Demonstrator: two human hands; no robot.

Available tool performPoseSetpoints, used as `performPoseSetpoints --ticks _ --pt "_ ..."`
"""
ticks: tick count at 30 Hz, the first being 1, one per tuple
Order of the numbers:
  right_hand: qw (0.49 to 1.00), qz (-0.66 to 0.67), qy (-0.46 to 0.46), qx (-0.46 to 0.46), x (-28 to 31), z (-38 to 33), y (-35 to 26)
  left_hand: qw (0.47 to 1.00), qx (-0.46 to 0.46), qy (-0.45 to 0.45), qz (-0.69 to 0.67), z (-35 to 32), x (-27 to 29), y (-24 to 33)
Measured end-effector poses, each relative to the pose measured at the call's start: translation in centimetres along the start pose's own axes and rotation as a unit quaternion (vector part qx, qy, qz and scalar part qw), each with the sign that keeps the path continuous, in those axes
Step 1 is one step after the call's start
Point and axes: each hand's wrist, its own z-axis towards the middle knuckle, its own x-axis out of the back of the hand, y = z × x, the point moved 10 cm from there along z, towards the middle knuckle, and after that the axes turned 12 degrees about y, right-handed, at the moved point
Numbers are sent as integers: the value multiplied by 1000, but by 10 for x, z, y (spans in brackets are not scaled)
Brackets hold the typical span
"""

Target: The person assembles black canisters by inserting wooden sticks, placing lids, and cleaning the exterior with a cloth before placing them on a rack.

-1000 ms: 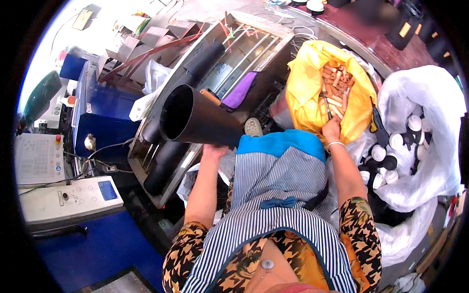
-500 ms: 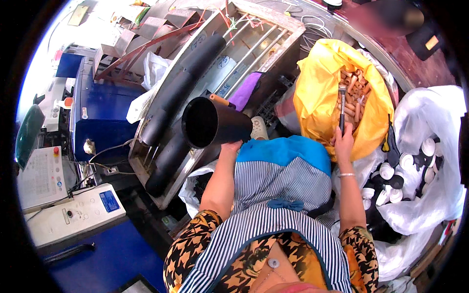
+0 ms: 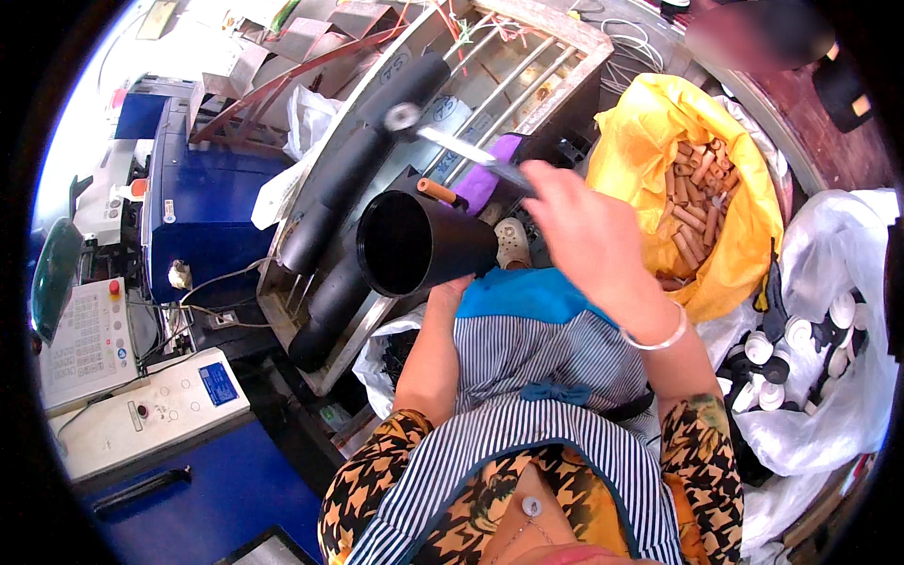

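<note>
From my end I judge the work to be partway through a single piece. The tapered black tube [image 3: 457,240] is off the rack and at the left hand [image 3: 450,292], its wide open end facing left and toward me. An orange-brown tube [image 3: 435,190] shows just past its upper edge, but I can't make out whether the two are joined. Long black cylinders [image 3: 344,179] lie along the wooden-framed rack [image 3: 574,89] beyond; nothing tells me whether those have been worked. Plenty remains loose: the yellow bag [image 3: 621,151] on the right holds a heap of short orange-brown tubes [image 3: 692,221], and the clear plastic bag [image 3: 866,235] beside it holds black-and-white parts [image 3: 798,334]. I can't pick out a finished pile.

The right hand [image 3: 584,240] is closed around the dark grip of a hammer [image 3: 461,148], raised over the lap, with the shiny shaft slanting up and left and the round head above the open end of the black tube, apart from it as far as I can judge. Both hand and hammer are blurred. The left hand is up against the black tube's underside; its fingers are mostly hidden, so I can't tell how tightly they are closed.
</note>
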Motion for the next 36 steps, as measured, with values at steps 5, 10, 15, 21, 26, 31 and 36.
performPoseSetpoints --ticks 5,10,15,21,26,31,36 --pt "998 34 24 47 -50 16 -29 1000 -1 -11 3 -2 -3 2" --pt "967 -147 -206 30 -95 -6 -4 1000 -6 -29 3 0 -4 4" --pt "995 46 87 20 -44 -3 -19 999 -3 -42 1 -1 -7 5" --pt "976 -90 -189 -62 -93 -47 34 998 -3 -69 9 -2 -12 5" --pt "951 -43 143 -272 6 -119 118 994 -18 -89 62 -33 -20 5" --pt "860 -203 116 -454 45 -196 214 969 -180 -8 167 -121 -37 42" --pt "949 24 177 -260 58 -162 153 843 -398 -76 354 -241 -57 45"
